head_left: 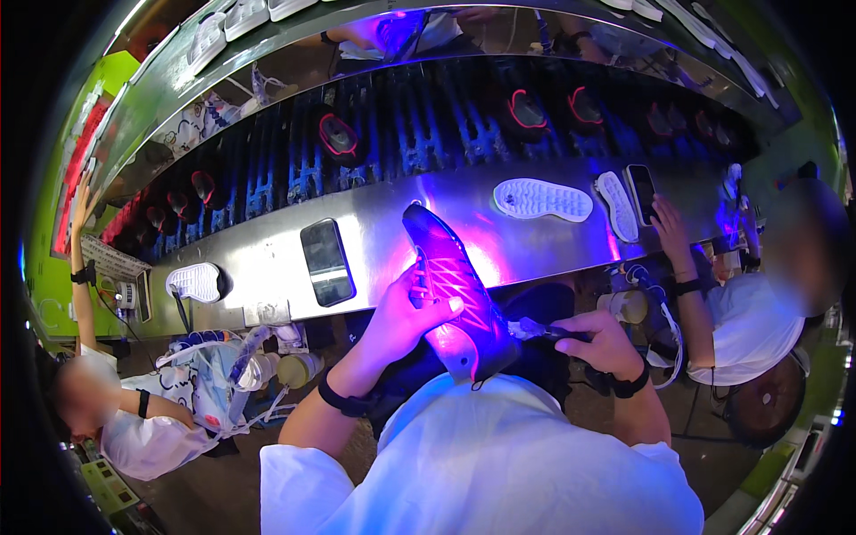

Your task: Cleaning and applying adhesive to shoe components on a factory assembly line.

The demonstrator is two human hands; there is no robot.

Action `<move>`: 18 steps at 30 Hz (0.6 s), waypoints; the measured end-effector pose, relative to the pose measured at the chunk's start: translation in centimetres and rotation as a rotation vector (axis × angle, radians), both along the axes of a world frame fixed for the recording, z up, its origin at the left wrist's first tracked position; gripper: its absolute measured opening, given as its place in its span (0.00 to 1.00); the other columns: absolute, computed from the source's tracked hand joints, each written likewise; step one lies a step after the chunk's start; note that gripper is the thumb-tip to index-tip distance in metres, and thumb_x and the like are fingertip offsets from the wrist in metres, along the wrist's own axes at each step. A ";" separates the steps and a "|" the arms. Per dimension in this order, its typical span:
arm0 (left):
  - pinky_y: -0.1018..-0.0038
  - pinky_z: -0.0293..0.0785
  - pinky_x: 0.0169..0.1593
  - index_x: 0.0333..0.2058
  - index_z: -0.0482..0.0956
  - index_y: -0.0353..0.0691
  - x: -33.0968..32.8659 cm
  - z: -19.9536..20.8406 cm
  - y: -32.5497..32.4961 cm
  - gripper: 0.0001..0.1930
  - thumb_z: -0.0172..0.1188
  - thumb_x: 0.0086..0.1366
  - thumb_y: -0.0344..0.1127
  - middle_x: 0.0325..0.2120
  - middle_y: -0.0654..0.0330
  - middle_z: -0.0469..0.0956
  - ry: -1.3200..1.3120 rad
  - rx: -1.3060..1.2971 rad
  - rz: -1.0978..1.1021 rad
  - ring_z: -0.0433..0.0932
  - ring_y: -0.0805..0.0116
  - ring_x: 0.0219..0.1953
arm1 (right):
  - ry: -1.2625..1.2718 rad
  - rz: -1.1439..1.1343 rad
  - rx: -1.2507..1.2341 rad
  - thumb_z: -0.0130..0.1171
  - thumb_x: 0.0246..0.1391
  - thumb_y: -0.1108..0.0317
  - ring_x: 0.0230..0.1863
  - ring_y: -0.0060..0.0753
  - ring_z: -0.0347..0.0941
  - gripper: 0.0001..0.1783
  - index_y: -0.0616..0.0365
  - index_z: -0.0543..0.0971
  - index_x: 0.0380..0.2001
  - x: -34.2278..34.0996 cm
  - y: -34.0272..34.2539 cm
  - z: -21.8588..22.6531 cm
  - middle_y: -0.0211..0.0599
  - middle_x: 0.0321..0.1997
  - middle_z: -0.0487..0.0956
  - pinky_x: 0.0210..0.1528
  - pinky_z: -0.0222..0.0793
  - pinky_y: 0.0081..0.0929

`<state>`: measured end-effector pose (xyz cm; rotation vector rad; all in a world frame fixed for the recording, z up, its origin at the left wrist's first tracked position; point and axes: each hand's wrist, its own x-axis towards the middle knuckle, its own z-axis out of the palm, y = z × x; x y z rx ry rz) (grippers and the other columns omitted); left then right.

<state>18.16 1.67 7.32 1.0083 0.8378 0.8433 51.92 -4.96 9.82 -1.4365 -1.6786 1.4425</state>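
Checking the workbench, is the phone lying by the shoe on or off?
Off: the phone lies flat with a dark screen.

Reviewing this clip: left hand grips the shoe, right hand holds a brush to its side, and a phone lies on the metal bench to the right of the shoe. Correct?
Not quite. In the head view the phone lies left of the shoe, not right. The rest holds: left hand grips the shoe, right hand holds the brush, on the bench.
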 end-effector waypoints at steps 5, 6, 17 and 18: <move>0.68 0.77 0.57 0.60 0.69 0.30 1.0 0.5 0.2 0.31 0.71 0.62 0.36 0.48 0.56 0.80 0.020 -0.033 0.059 0.80 0.67 0.51 | -0.047 -0.039 0.067 0.73 0.54 0.68 0.39 0.24 0.82 0.18 0.62 0.85 0.48 0.3 -1.1 0.3 0.39 0.39 0.88 0.45 0.75 0.24; 0.68 0.77 0.57 0.60 0.69 0.30 1.4 0.4 0.3 0.31 0.71 0.62 0.36 0.48 0.56 0.80 0.009 -0.033 0.053 0.80 0.67 0.51 | -0.049 -0.043 0.087 0.73 0.53 0.69 0.39 0.25 0.82 0.18 0.63 0.85 0.47 0.4 -1.0 0.3 0.39 0.39 0.88 0.45 0.75 0.24; 0.75 0.81 0.44 0.53 0.74 0.36 3.4 0.8 0.4 0.19 0.64 0.69 0.40 0.41 0.59 0.82 -0.142 -0.340 0.160 0.84 0.71 0.41 | -0.072 -0.102 0.333 0.73 0.50 0.73 0.31 0.30 0.81 0.17 0.61 0.86 0.45 1.8 0.9 1.0 0.40 0.32 0.85 0.36 0.74 0.25; 0.74 0.82 0.43 0.52 0.74 0.37 3.6 0.8 0.5 0.19 0.63 0.70 0.41 0.41 0.59 0.83 -0.181 -0.379 0.157 0.85 0.71 0.40 | -0.064 -0.086 0.338 0.73 0.50 0.73 0.31 0.30 0.81 0.17 0.61 0.86 0.45 2.0 1.4 1.5 0.40 0.32 0.85 0.36 0.74 0.25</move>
